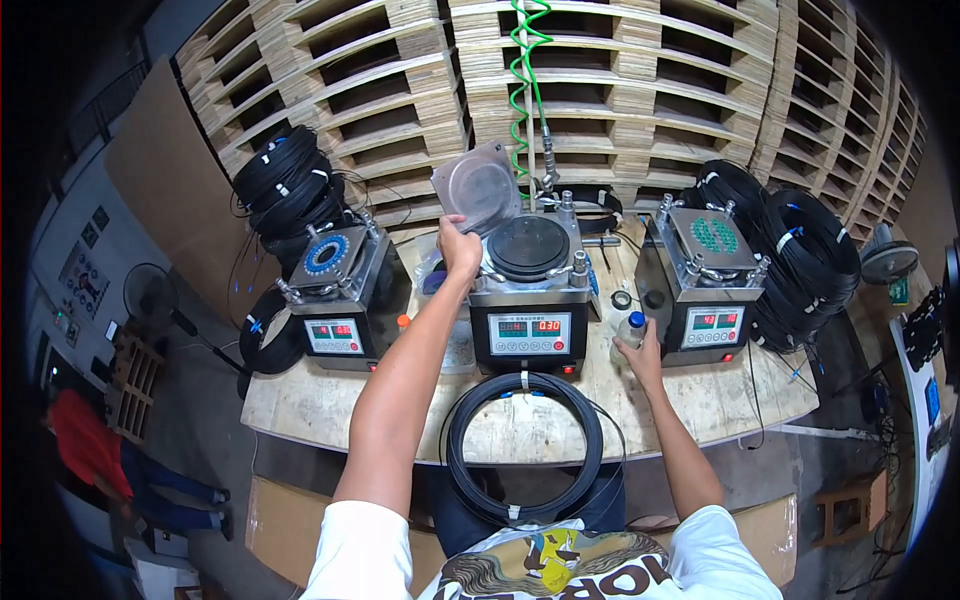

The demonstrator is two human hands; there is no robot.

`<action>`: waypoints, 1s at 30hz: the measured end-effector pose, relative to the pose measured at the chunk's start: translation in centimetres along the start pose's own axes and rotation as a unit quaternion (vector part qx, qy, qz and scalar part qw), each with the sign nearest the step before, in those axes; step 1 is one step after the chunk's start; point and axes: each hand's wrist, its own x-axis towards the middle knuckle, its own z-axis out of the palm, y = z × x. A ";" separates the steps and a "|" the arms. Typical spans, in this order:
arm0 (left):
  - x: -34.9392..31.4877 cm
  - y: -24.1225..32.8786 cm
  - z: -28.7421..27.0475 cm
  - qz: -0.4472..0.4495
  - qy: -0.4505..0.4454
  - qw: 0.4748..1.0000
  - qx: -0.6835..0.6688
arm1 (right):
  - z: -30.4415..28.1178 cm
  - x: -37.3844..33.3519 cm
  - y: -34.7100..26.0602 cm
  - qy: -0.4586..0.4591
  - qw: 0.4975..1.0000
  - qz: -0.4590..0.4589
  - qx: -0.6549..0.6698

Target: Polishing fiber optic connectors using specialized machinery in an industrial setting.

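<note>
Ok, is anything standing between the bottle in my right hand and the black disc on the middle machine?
Yes: the front-right corner post of the middle machine stands roughly between the bottle and the black disc. The raised plate is outside that line.

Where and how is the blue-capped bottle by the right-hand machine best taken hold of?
Probably around the body of the bottle, below its blue cap, coming from the person's near right side, where the right hand has it. It looks roughly upright, with its cap on top, and its slim body seems to suit a thumb-and-finger wrap.
</note>
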 end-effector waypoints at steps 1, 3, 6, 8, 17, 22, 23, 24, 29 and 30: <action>0.0 0.1 0.0 -0.015 0.004 1.000 0.002 | -0.2 0.1 0.1 -0.017 1.000 0.002 0.003; -0.2 0.2 0.0 -0.007 0.018 1.000 0.005 | -0.6 0.3 0.2 -0.035 0.999 -0.001 0.003; 0.0 0.2 0.2 -0.042 0.025 0.999 -0.015 | -1.5 1.0 0.4 -0.071 0.997 -0.042 0.012; 0.1 -0.1 0.3 -0.053 0.045 0.997 -0.027 | -2.2 1.7 -1.1 -0.082 0.996 -0.008 0.040; 4.1 -5.3 -2.9 -0.095 -0.148 0.964 -0.198 | -2.9 13.5 -15.9 -0.125 0.981 -0.059 0.132; 4.8 -4.9 -3.6 -0.007 -0.220 0.969 -0.116 | 3.6 22.2 -26.3 -0.234 0.953 -0.112 0.154; 5.0 -4.8 -3.2 -0.012 -0.239 0.963 -0.122 | 5.2 24.1 -27.2 -0.263 0.946 -0.110 0.152; 5.2 -5.4 -3.3 -0.005 -0.241 0.963 -0.122 | 7.2 25.1 -28.5 -0.294 0.938 -0.108 0.148; 5.8 -7.1 -3.7 0.036 -0.250 0.966 -0.062 | 16.4 27.6 -32.1 -0.363 0.931 -0.041 -0.001; 6.1 -7.4 -3.6 0.027 -0.239 0.970 -0.046 | 17.7 27.7 -32.4 -0.331 0.943 -0.035 -0.017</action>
